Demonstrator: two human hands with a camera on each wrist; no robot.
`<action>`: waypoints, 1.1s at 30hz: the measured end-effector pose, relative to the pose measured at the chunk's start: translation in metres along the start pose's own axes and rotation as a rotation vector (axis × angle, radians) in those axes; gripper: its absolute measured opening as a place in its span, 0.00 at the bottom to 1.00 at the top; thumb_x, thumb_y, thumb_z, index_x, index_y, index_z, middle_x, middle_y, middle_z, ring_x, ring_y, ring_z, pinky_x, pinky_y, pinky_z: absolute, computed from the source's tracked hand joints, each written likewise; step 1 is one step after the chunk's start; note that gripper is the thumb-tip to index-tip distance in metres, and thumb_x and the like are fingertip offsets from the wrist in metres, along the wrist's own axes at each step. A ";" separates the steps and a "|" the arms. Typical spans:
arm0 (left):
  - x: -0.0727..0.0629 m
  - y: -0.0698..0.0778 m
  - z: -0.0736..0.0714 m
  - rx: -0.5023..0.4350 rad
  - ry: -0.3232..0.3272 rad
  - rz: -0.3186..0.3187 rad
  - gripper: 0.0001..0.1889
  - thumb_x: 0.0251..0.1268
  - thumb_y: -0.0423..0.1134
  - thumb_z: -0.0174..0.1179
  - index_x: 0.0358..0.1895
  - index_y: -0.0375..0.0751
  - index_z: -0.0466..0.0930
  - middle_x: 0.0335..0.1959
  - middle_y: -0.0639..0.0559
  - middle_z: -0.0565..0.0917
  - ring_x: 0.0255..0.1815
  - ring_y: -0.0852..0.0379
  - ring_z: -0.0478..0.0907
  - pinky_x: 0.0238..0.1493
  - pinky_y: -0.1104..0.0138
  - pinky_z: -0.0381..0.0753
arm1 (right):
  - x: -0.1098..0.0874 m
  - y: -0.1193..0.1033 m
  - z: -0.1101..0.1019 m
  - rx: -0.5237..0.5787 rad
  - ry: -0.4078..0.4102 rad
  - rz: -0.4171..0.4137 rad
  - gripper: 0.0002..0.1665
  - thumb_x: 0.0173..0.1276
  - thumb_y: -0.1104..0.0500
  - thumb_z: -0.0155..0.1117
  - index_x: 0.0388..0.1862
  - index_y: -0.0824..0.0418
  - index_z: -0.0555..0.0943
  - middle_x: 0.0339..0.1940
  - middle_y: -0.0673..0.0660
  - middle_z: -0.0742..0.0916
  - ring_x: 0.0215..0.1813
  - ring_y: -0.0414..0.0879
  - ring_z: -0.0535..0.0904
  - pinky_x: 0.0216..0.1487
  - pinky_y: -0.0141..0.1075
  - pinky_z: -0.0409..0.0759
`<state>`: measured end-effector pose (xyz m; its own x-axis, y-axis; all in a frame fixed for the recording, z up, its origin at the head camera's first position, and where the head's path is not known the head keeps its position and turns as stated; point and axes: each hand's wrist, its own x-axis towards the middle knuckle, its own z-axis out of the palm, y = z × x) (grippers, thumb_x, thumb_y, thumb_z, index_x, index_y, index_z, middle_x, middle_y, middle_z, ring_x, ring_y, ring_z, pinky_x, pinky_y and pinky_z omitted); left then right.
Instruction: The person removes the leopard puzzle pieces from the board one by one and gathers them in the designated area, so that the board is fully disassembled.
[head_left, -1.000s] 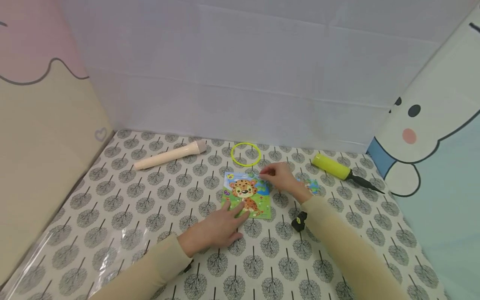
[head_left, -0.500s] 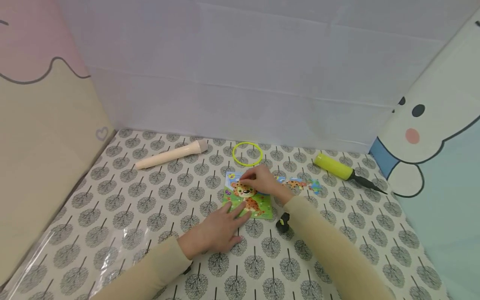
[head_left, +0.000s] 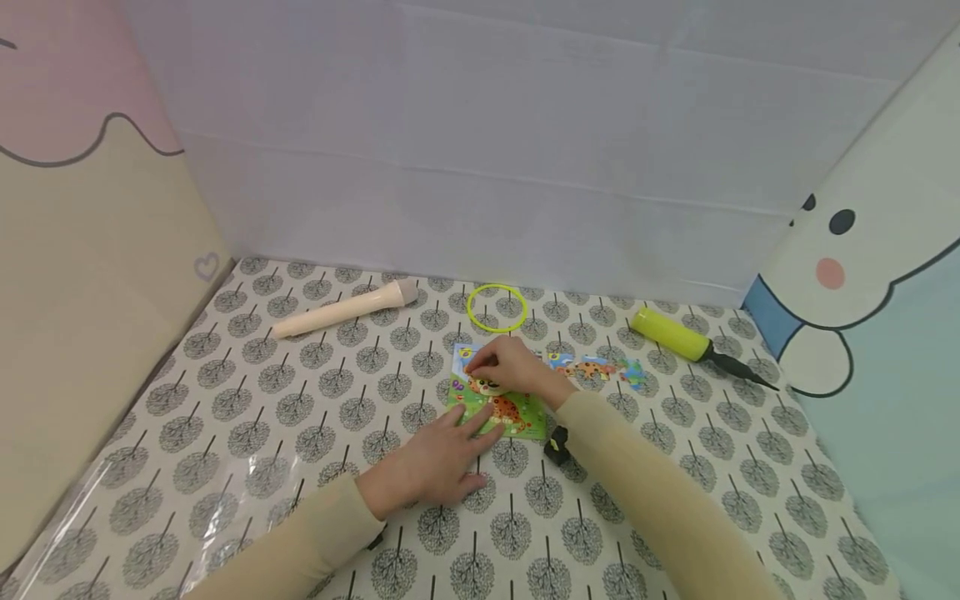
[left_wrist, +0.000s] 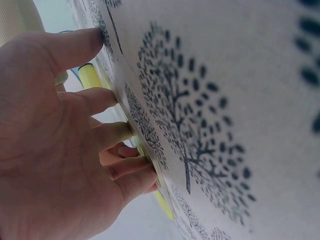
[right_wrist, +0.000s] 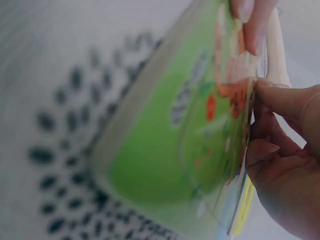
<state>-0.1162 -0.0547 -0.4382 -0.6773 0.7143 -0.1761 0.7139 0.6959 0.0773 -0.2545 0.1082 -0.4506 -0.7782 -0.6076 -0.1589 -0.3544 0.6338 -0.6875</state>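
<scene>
A picture puzzle board (head_left: 463, 402) with a spotted leopard cub on green and blue lies flat on the patterned tablecloth. My left hand (head_left: 442, 458) rests spread at its lower left edge, fingertips on the board. In the left wrist view, the left fingers (left_wrist: 110, 135) are extended along the edge. My right hand (head_left: 513, 367) is over the cub's head, thumb and fingertips pinched together at the board's surface. What they pinch looks like a puzzle piece, mostly hidden by the fingers. Several loose puzzle pieces (head_left: 596, 367) lie in a row right of the board.
Behind the board lies a yellow ring (head_left: 497, 331). A pale tapered stick (head_left: 337, 313) is at the back left. A yellow hand pump (head_left: 670, 334) with a black nozzle lies back right. White and cartoon-printed walls (head_left: 480, 150) enclose the tablecloth (head_left: 300, 467).
My right hand has moved left from the board's upper right corner to the cub's head, uncovering more of the loose pieces. The left hand stays in place on the lower left edge.
</scene>
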 end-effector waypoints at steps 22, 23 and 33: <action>0.001 0.000 -0.002 0.021 -0.018 -0.008 0.39 0.67 0.63 0.48 0.76 0.49 0.52 0.76 0.43 0.49 0.71 0.36 0.51 0.69 0.53 0.56 | 0.005 -0.004 -0.003 0.015 -0.044 0.003 0.05 0.67 0.57 0.65 0.39 0.55 0.86 0.32 0.45 0.85 0.35 0.40 0.79 0.37 0.34 0.78; 0.001 0.001 -0.002 0.021 -0.019 -0.009 0.39 0.67 0.63 0.48 0.76 0.49 0.52 0.76 0.43 0.49 0.71 0.36 0.51 0.68 0.53 0.57 | 0.005 -0.004 -0.003 0.023 -0.046 0.004 0.06 0.67 0.57 0.65 0.39 0.55 0.86 0.32 0.45 0.85 0.34 0.41 0.79 0.36 0.34 0.78; 0.002 0.000 -0.002 0.046 -0.011 0.001 0.39 0.66 0.64 0.49 0.76 0.49 0.53 0.75 0.43 0.52 0.71 0.39 0.53 0.68 0.55 0.58 | 0.003 0.000 -0.003 0.083 -0.058 -0.024 0.05 0.68 0.57 0.64 0.38 0.57 0.84 0.29 0.49 0.84 0.28 0.44 0.77 0.30 0.36 0.76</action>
<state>-0.1174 -0.0529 -0.4367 -0.6745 0.7143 -0.1865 0.7224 0.6907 0.0326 -0.2585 0.1075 -0.4489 -0.7380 -0.6504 -0.1802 -0.3267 0.5779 -0.7478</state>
